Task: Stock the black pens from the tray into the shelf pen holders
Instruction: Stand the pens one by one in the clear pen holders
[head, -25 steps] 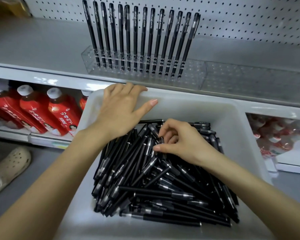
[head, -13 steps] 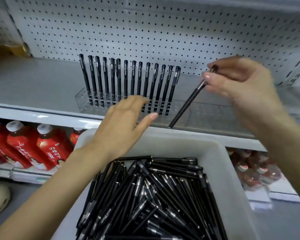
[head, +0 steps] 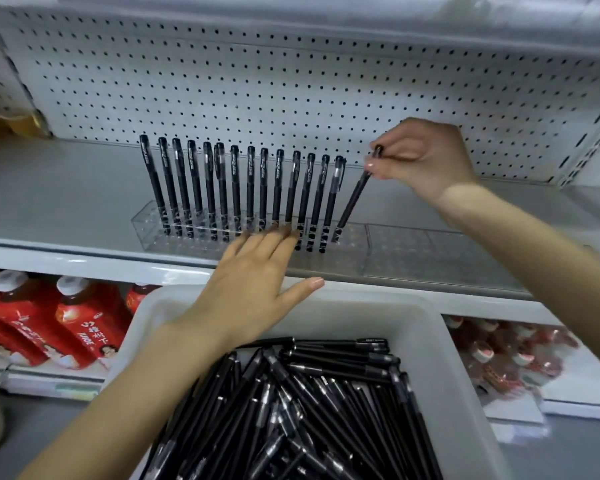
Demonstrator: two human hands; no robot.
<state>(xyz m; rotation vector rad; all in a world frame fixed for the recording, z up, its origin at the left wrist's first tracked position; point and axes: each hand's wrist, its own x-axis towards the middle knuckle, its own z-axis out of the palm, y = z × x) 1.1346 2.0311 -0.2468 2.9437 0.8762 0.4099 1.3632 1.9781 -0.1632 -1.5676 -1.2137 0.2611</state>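
Clear pen holder (head: 142, 226) on the shelf (head: 66, 188): a row of black pens (head: 250, 188) stands upright in its holes. At the right end of the holder, your right hand (head: 426, 161) pinches one tilted pen (head: 354, 199) by its cap end, tip down at the holder's top. Your left hand (head: 253, 289) is released, fingers straight, tips at the holder's front wall; below the holder, the white tray (head: 458, 358) carries the loose pens (head: 309, 410).

The right hand (head: 426, 161) pinched a tilted black pen (head: 354, 199), its tip at the clear holder (head: 347, 252) beside the standing pens (head: 236, 188). The left hand (head: 253, 289) lay flat above the tray (head: 451, 358).
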